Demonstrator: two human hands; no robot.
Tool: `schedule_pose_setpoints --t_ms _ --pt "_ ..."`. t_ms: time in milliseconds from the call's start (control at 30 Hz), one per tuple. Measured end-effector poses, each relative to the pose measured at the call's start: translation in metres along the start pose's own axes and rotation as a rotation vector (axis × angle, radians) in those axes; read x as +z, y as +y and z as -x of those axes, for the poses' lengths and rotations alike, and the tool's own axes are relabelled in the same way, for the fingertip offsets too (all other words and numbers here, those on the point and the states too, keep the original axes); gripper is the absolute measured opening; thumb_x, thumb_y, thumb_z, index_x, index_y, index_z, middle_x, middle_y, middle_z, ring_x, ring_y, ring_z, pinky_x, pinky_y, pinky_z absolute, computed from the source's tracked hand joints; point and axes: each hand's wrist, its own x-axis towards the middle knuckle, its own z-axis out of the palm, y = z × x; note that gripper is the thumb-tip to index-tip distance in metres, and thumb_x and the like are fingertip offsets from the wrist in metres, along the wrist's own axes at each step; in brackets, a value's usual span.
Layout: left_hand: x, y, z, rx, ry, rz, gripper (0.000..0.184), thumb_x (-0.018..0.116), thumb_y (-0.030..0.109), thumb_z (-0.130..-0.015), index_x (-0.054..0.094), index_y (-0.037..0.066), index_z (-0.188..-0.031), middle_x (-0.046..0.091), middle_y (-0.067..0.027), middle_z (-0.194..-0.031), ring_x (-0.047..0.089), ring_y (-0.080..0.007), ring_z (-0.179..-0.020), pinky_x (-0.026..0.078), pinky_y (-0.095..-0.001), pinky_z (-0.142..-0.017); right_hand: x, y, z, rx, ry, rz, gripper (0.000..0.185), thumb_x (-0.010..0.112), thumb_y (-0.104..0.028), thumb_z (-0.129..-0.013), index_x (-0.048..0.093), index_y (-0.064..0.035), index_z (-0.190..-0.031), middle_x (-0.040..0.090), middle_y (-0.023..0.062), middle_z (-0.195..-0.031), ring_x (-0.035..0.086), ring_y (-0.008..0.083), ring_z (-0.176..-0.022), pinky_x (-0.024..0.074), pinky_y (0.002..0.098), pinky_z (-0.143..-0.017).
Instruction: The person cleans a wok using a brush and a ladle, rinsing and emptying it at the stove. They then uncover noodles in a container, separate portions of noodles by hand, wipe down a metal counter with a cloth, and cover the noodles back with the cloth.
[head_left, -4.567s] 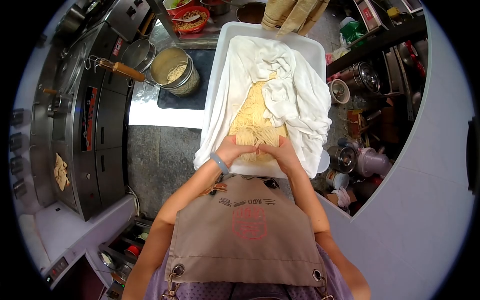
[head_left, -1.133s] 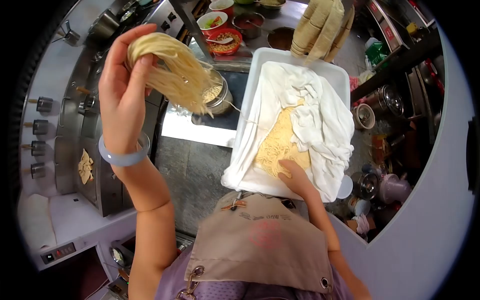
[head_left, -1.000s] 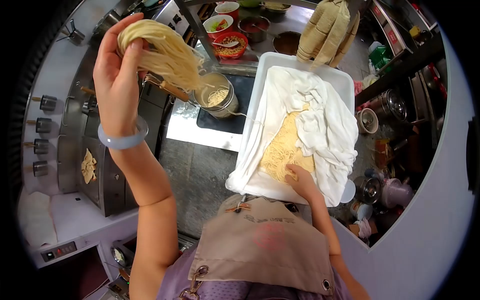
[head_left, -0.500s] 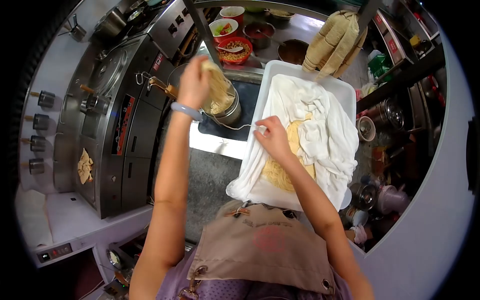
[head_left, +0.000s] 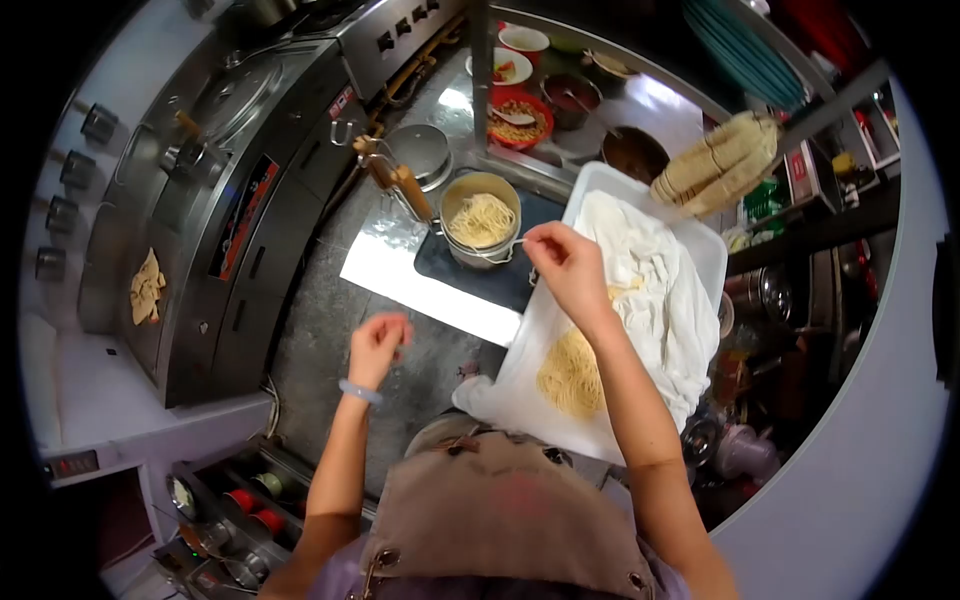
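Note:
My right hand (head_left: 568, 265) is raised by the near rim of a metal pot (head_left: 505, 195), thumb and fingers pinched on a thin pale noodle strand (head_left: 519, 241) that reaches toward the pot. Inside the pot sits a heap of noodles (head_left: 481, 220). My left hand (head_left: 379, 345) is over the floor, left of the tub, fingers loosely bent and slightly blurred, with nothing seen in them. Under my right forearm, a white tub (head_left: 594, 180) lined with white cloth (head_left: 650, 270) holds more noodles (head_left: 572, 375).
The pot stands on a dark mat (head_left: 447, 262). Wooden-handled strainers (head_left: 410, 190) stand at its left, with a round lid (head_left: 418, 150) behind. A red bowl of peanuts (head_left: 535, 125) and other bowls line the back shelf. A steel cooking counter (head_left: 225, 150) runs along the left.
My left hand has let the bundle of noodles go into the pot and drawn back down toward me. My right hand still pinches the strand. The view has shifted.

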Motion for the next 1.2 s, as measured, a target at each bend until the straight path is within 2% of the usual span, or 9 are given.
schedule_pose_setpoints --t_ms 433,500,533,567,633,700,900,1133,1200 --pt "-0.084 -0.279 0.152 -0.937 0.439 0.204 0.01 0.051 0.008 -0.083 0.058 0.005 -0.09 0.062 -0.0095 -0.065 0.056 -0.016 -0.047 0.045 -0.0301 -0.039 0.04 -0.022 -0.08 -0.076 0.01 -0.295 0.008 0.061 -0.006 -0.082 0.062 0.001 -0.085 0.059 0.0 -0.068 0.054 0.0052 -0.056 0.0427 0.0175 -0.052" --pt "-0.092 -0.315 0.183 -0.968 0.619 0.257 0.01 0.049 0.005 -0.081 0.058 0.005 -0.086 0.061 -0.0127 -0.065 0.057 -0.0206 -0.046 0.046 -0.0327 -0.038 0.044 0.008 -0.088 0.166 -0.138 -0.348 0.012 0.061 -0.011 -0.084 0.061 0.0003 -0.087 0.059 0.0011 -0.07 0.054 0.0072 -0.056 0.0433 0.0194 -0.053" --pt "-0.093 -0.327 0.201 -0.974 0.635 0.279 0.01 0.049 0.005 -0.081 0.058 0.005 -0.086 0.061 -0.0127 -0.065 0.057 -0.0206 -0.046 0.046 -0.0327 -0.038 0.039 0.032 -0.095 0.197 -0.257 0.07 0.022 0.065 -0.017 -0.08 0.062 0.0015 -0.091 0.06 0.0045 -0.072 0.058 0.0103 -0.063 0.046 0.0223 -0.057" --pt "-0.091 -0.335 0.215 -0.971 0.708 0.305 0.011 0.048 0.004 -0.081 0.058 0.004 -0.083 0.061 -0.0137 -0.065 0.057 -0.022 -0.046 0.046 -0.0336 -0.039 0.039 0.045 -0.091 -0.203 -0.172 0.756 0.037 0.07 -0.022 -0.073 0.061 0.0022 -0.099 0.061 0.008 -0.078 0.059 0.0124 -0.073 0.0474 0.0251 -0.063" --pt "-0.085 -0.346 0.228 -0.963 0.825 0.37 0.012 0.047 0.003 -0.08 0.059 0.003 -0.081 0.061 -0.0146 -0.065 0.057 -0.0233 -0.046 0.047 -0.0345 -0.039 0.059 0.027 -0.078 -0.352 -0.068 0.741 0.048 0.073 -0.025 -0.068 0.058 0.0014 -0.106 0.061 0.0119 -0.084 0.058 0.0153 -0.079 0.0472 0.0275 -0.07" --pt "-0.073 -0.35 0.25 -0.926 0.814 0.514 0.013 0.045 0.001 -0.08 0.058 0.001 -0.079 0.06 -0.0148 -0.065 0.057 -0.0233 -0.048 0.048 -0.0359 -0.041 0.089 0.002 -0.08 -0.305 -0.276 0.394 0.05 0.073 -0.028 -0.069 0.057 -0.0008 -0.108 0.062 0.0171 -0.093 0.06 0.0286 -0.088 0.0449 0.0355 -0.08" --pt "-0.036 -0.311 0.269 -0.916 0.931 0.428 0.013 0.047 0.001 -0.08 0.058 -0.003 -0.086 0.061 -0.0144 -0.069 0.059 -0.0219 -0.054 0.05 -0.0343 -0.046 0.148 0.02 -0.095 -0.29 -0.049 0.28 0.022 0.064 -0.019 -0.082 0.06 0.0017 -0.089 0.064 0.0072 -0.069 0.055 0.0129 -0.059 0.0444 0.0275 -0.059" --pt "-0.054 -0.362 0.278 -1.09 0.797 0.437 0.012 0.053 0.005 -0.075 0.062 -0.004 -0.074 0.061 -0.016 -0.063 0.057 -0.0261 -0.049 0.047 -0.0397 -0.046 0.155 -0.069 -0.03 -0.287 -0.068 -0.038 0.022 0.058 -0.017 -0.088 0.058 0.0033 -0.079 0.062 0.0082 -0.072 0.056 0.0108 -0.065 0.0458 0.024 -0.06" --pt "-0.083 -0.328 0.266 -1.123 0.756 0.339 0.012 0.053 0.004 -0.074 0.062 -0.003 -0.073 0.061 -0.0157 -0.064 0.057 -0.026 -0.05 0.047 -0.0384 -0.047 0.177 -0.103 -0.02 -0.218 -0.146 -0.011 0.021 0.06 -0.018 -0.087 0.058 0.0009 -0.078 0.062 0.0067 -0.069 0.053 0.0075 -0.057 0.0416 0.0207 -0.048"
